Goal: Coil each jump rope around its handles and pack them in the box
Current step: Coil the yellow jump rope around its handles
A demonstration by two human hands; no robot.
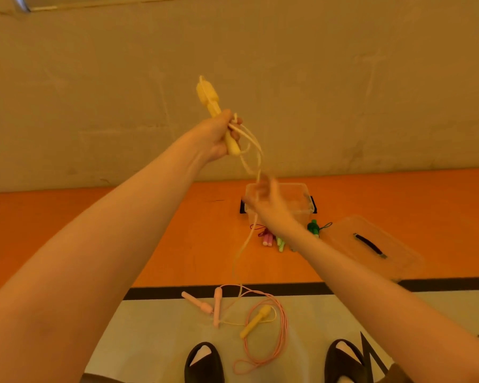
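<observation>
Motion blur is obscuring the right hand (268, 201), so its grip cannot be told; the yellow rope (245, 239) is passing by its fingers in front of the clear box (306, 201). Left hand (219, 136), raised on an outstretched arm, is gripping a yellow handle (215, 106). Second yellow handle (256, 320) is lying on the floor beside the pink rope (271, 341).

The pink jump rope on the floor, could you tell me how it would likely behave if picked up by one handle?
The pink jump rope lies in loose curves, so its cord would probably hang limp and trail. Its thin cord and small handles suggest it is light. It crosses the yellow rope, so it may snag.
</observation>
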